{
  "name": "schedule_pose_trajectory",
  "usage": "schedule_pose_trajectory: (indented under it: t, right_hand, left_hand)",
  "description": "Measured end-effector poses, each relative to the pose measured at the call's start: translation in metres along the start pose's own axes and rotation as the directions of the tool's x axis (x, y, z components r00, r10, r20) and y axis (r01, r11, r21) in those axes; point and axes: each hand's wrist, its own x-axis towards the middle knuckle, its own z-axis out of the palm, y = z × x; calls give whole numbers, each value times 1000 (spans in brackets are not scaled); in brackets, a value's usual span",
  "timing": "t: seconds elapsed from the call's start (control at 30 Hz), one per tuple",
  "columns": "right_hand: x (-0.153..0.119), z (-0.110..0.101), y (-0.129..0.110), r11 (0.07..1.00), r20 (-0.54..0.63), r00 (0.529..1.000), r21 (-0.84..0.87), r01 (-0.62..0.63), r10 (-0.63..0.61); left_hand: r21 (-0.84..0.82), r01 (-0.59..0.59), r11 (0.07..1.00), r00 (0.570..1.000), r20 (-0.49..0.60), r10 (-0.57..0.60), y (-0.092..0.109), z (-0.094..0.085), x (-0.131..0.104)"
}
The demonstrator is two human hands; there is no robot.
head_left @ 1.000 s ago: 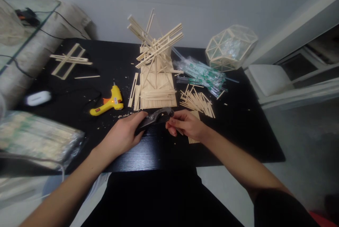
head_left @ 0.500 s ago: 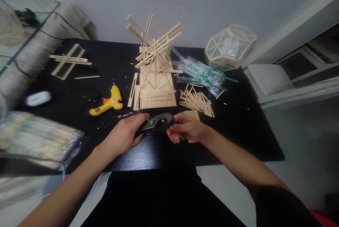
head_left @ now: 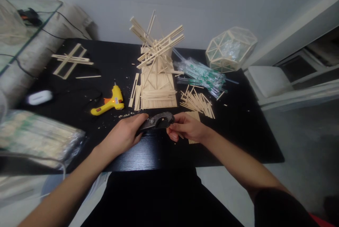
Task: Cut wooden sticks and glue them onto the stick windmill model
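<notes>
My left hand (head_left: 128,128) is wrapped around the handles of dark metal pliers (head_left: 156,122), whose curved jaws point right. At the jaw tips, my right hand (head_left: 188,127) pinches a thin wooden stick (head_left: 181,135), mostly hidden by the fingers. Partly under the right hand lies a flat panel of sticks (head_left: 194,115) on the black table. Just beyond it is a loose pile of short sticks (head_left: 198,102). Behind the pliers stands a windmill-like model (head_left: 158,75) built from wooden sticks, with crossed blades.
A yellow glue gun (head_left: 111,101) with a glowing light stands left of the model. Farther left are a crossed stick frame (head_left: 70,60), a white case (head_left: 39,97) and bagged sticks (head_left: 39,137). Plastic wrappers (head_left: 202,75) and a faceted frame (head_left: 231,50) are at the right.
Both hands keep nearly the same pose, the pliers' jaws still by the right fingertips. A tiny pale speck now shows below the right hand. The view has shifted slightly.
</notes>
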Motion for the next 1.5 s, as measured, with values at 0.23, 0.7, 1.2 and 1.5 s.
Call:
schedule_pose_trajectory:
  t: [0.23, 0.7, 1.2, 1.5]
  right_hand:
    - [-2, 4, -12, 971, -82, 991, -225, 85, -106]
    - [-2, 6, -13, 949, -137, 981, -303, 91, -137]
    - [-2, 6, -15, 965, -111, 987, -249, 81, -112]
    - [-7, 7, -20, 814, -207, 939, -569, 113, -275]
  left_hand:
    - [31, 24, 999, 1000, 9, -24, 4, 0, 0]
    - [57, 78, 995, 997, 14, -79, 6, 0, -2]
    - [147, 61, 987, 997, 31, -66, 5, -1, 0]
    - [113, 113, 987, 993, 5, -115, 12, -1, -3]
